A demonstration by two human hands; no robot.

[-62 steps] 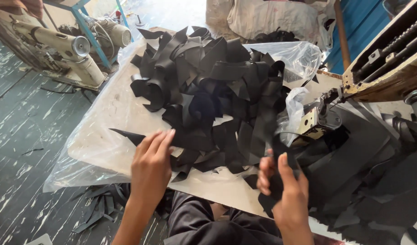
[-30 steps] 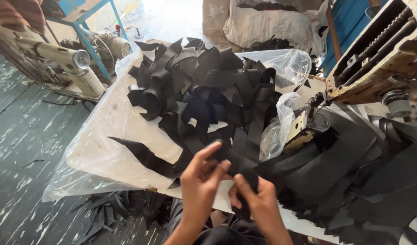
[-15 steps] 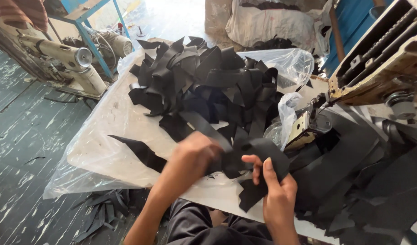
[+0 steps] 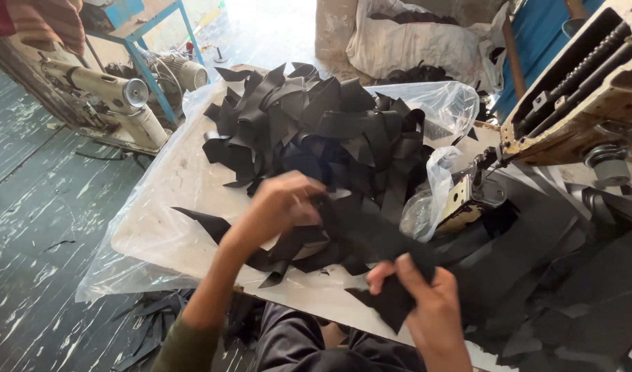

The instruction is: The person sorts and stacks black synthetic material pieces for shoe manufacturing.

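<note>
Black cloth strips point(image 4: 316, 131) lie heaped on the plastic-covered table point(image 4: 185, 186) in front of you. Your left hand point(image 4: 281, 203) reaches into the near edge of the heap, fingers curled over a strip. Your right hand point(image 4: 423, 296) pinches a black cloth piece point(image 4: 388, 303) just above the table's front edge, beside the sewing machine point(image 4: 577, 103).

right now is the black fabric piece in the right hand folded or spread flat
Folded: the black fabric piece bunches doubled under the right hand thumb.

Two bare hands, left hand point(image 4: 278, 207), right hand point(image 4: 426, 306), olive-green left sleeve point(image 4: 185, 348), dark grey trousers point(image 4: 309, 344)
</note>
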